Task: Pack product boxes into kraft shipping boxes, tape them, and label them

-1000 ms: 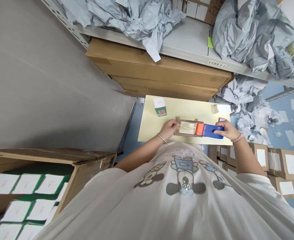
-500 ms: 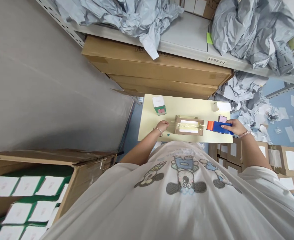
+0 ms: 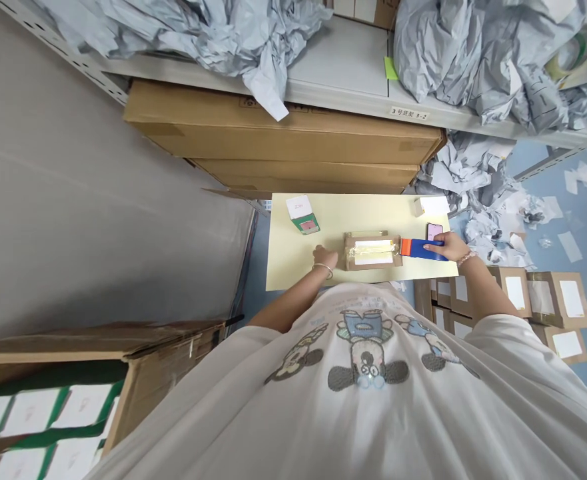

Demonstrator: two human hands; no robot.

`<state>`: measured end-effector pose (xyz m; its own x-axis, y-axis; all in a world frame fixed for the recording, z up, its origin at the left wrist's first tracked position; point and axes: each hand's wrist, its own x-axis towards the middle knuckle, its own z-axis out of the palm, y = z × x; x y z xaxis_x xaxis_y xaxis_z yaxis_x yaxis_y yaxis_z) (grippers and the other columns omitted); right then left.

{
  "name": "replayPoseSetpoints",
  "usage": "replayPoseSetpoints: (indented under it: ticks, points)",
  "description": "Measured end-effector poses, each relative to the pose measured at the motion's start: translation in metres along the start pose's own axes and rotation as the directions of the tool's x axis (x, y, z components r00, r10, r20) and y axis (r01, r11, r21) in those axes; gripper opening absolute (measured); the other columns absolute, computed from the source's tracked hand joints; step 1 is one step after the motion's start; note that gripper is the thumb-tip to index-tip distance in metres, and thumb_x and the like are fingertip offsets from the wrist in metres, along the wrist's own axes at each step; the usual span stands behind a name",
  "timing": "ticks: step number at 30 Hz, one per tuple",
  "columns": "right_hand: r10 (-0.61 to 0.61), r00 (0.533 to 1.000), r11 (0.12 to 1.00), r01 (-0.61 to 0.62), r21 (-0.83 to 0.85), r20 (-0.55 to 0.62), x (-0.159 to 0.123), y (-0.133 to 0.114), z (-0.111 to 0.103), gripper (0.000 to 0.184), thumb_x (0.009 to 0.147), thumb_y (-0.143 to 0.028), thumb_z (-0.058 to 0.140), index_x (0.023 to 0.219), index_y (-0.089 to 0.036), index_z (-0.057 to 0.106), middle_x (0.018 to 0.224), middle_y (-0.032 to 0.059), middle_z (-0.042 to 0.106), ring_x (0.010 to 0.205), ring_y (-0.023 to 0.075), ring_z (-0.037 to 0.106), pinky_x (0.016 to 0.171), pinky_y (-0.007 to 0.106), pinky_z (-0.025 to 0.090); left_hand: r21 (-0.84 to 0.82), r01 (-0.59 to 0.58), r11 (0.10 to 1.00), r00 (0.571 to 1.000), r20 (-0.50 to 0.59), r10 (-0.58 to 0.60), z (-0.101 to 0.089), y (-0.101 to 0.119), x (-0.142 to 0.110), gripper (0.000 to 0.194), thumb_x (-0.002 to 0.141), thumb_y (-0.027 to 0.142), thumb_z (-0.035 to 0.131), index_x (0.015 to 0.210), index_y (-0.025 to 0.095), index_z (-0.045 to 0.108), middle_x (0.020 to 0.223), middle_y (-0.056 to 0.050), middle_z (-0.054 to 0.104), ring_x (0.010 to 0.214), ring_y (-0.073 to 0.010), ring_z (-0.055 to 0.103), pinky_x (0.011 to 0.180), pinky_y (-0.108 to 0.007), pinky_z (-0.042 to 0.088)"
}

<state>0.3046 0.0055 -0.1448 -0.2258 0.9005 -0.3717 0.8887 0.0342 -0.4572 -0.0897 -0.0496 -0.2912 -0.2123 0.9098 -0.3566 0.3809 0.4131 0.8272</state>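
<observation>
Cardboard pkg [image 3: 372, 251] lies flat on the pale yellow table top [image 3: 353, 217], near edge, right of centre, w/ a strip of clear tape running across its white label. Your R hand [image 3: 448, 247] is closed over the blue tape dispenser [image 3: 422, 249], fingers wrapped along its top, beaded bracelet [image 3: 466, 259] on the wrist; the dispenser's orange end sits right up against the pkg's right edge. Your L hand [image 3: 326, 257] holds nothing: loosely curled, fingers down on the table just left of the pkg, not touching it, silver bangle [image 3: 323, 270] on the wrist. Far right of the table: phone w/ pink screen [image 3: 434, 231], just beyond the dispenser, and a small white carton w/ a white card [image 3: 432, 207]. Far left: white-and-green box [image 3: 303, 217], tilted. Beyond the table, brown cartons [image 3: 283, 133] sit under a metal shelf [image 3: 338, 87] piled w/ crumpled grey mailers [image 3: 213, 33]. Crumpled paper [image 3: 473, 180] lies on the floor to the right, labelled parcels [image 3: 516, 293] near right, open carton of white-and-green boxes [image 3: 63, 407] near left.
</observation>
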Motion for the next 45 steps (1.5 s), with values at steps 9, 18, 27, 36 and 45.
replayPoseSetpoints:
  ticks: [9,18,27,36,45]
  points:
    - [0.013,0.995,0.99,-0.026,0.136,0.096,0.01,0.013,-0.005,0.07,0.063,-0.088,0.066,0.053,-0.022,0.045,0.049,-0.0039,0.042,0.05,0.0105,0.038,0.049,0.026,0.028,0.499,-0.741,0.449,0.671,0.582,0.46,0.037,0.048,-0.027,0.096,0.091,0.062,0.057,0.166,0.01,0.024,0.172,-0.018,0.021,0.16,-0.0378,0.013,0.129,-0.056,0.005]
    - [0.074,0.988,0.992,-0.087,0.09,0.136,-0.018,0.079,-0.041,0.072,0.067,-0.092,0.056,0.053,-0.022,0.046,0.05,-0.0017,0.046,0.051,0.0122,0.043,0.051,0.027,0.031,0.595,-0.69,0.412,0.722,0.596,0.35,0.041,0.044,-0.017,0.105,0.087,0.064,0.063,0.168,0.016,0.016,0.174,-0.015,0.015,0.161,-0.0368,0.009,0.13,-0.056,0.0]
    - [0.187,0.962,0.879,-0.074,-0.471,0.198,0.021,-0.008,0.013,0.051,0.092,-0.06,0.057,0.096,-0.013,0.077,0.098,0.0185,0.076,0.093,0.0286,0.071,0.072,0.032,0.048,0.633,-0.688,0.354,0.726,0.605,0.328,0.043,0.043,-0.016,0.103,0.088,0.063,0.061,0.167,0.012,0.019,0.173,-0.018,0.015,0.161,-0.0373,0.007,0.129,-0.059,-0.001]
    - [0.241,0.941,0.9,-0.125,-0.417,0.237,0.042,-0.048,0.029,0.047,0.094,-0.052,0.058,0.111,-0.013,0.076,0.114,0.0205,0.075,0.103,0.0299,0.072,0.078,0.033,0.055,0.679,-0.652,0.337,0.758,0.576,0.306,0.042,0.042,-0.018,0.104,0.088,0.063,0.061,0.167,0.01,0.019,0.173,-0.021,0.016,0.161,-0.0385,0.008,0.128,-0.06,0.0]
    - [0.207,0.965,0.928,-0.141,-0.345,0.163,0.043,-0.093,0.025,0.045,0.102,-0.04,0.044,0.115,-0.011,0.076,0.111,0.0237,0.075,0.106,0.0318,0.072,0.083,0.037,0.053,0.684,-0.645,0.342,0.764,0.579,0.284,0.041,0.049,-0.02,0.103,0.088,0.061,0.064,0.167,0.012,0.02,0.172,-0.021,0.016,0.161,-0.039,0.009,0.128,-0.061,0.001]
